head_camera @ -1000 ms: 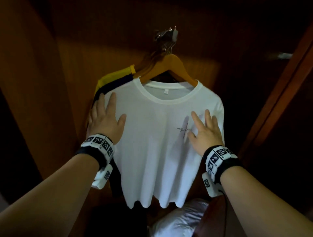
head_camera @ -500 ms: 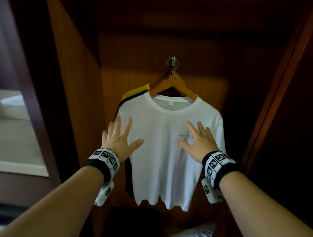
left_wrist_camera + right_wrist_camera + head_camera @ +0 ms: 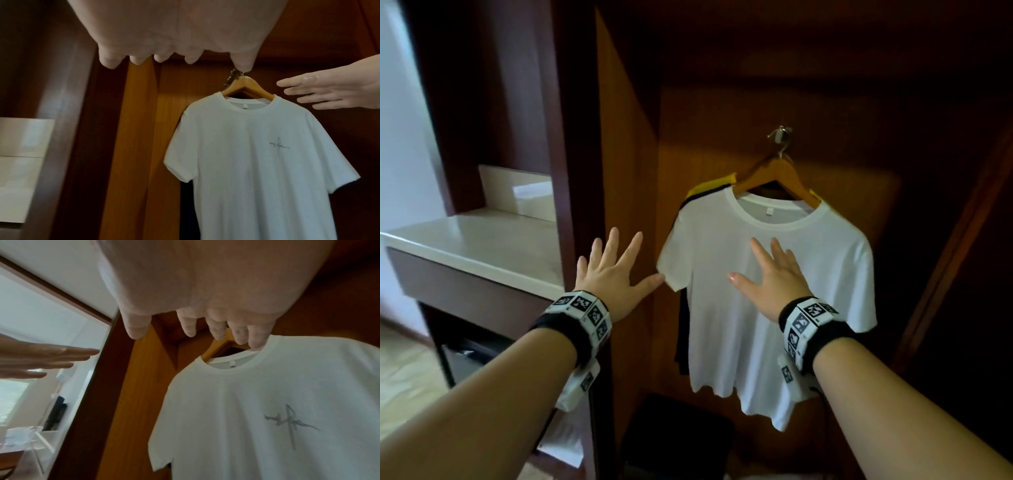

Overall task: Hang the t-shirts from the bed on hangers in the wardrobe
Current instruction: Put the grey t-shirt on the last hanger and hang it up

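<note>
While both hands are held up with fingers spread and nothing gripped, a white t-shirt (image 3: 774,294) is seen hanging on a wooden hanger (image 3: 779,174) from a metal hook (image 3: 780,134) on the wardrobe's back panel (image 3: 715,144). The left hand (image 3: 610,274) is raised before the wardrobe's left side wall (image 3: 626,192), its thumb near the shirt's sleeve edge; whether contact is made cannot be told. The right hand (image 3: 774,277) is held flat in front of the shirt's chest, and in the left wrist view it appears apart from the cloth. A small grey print (image 3: 279,145) is shown on the chest. Behind the white shirt, a dark shirt (image 3: 683,339) and a yellow one (image 3: 710,185) are partly hidden, only their edges being visible. To the left of the wardrobe, a pale surface (image 3: 482,246) is set against a dark wooden frame (image 3: 571,137). A dark box-like shape (image 3: 678,438) is seen low in the wardrobe beneath the shirts.
</note>
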`<state>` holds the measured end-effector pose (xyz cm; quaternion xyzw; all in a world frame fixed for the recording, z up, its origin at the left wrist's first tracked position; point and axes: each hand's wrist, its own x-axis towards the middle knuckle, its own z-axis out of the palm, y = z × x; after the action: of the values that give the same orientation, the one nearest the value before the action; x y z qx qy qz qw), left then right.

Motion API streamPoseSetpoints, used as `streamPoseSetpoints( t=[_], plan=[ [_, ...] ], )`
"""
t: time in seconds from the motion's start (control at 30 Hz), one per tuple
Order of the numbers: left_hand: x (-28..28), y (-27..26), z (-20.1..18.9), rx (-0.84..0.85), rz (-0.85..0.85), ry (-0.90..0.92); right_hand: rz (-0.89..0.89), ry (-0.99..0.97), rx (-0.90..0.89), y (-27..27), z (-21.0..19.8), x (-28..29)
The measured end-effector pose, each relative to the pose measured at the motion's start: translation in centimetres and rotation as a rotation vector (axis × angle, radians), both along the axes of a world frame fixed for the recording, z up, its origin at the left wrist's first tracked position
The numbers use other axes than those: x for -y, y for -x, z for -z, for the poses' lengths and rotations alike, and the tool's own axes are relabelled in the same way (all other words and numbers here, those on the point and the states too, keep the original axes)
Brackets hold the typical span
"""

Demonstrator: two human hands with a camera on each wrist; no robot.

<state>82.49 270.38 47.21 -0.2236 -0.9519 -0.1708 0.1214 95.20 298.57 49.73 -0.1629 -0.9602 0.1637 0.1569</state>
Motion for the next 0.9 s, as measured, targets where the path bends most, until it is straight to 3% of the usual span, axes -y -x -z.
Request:
streamPoseSetpoints(
  t=[0.3, 0.6, 0.9],
  plan=[
    [15.9, 3.7, -2.2, -0.001, -0.162, -0.069, -0.211, -0.054, -0.031, 8.6, -3.1, 14.3],
    [41.9, 6.7, -3.5, 0.001, -0.486, -0.088, -0.509, -0.074, -0.086, 21.4, -3.4, 39.3],
    [63.9, 6.2, -1.5, 0.021, -0.791, -0.066, -0.749, -0.068, -0.035, 29.2, -1.7, 61.0]
  ],
)
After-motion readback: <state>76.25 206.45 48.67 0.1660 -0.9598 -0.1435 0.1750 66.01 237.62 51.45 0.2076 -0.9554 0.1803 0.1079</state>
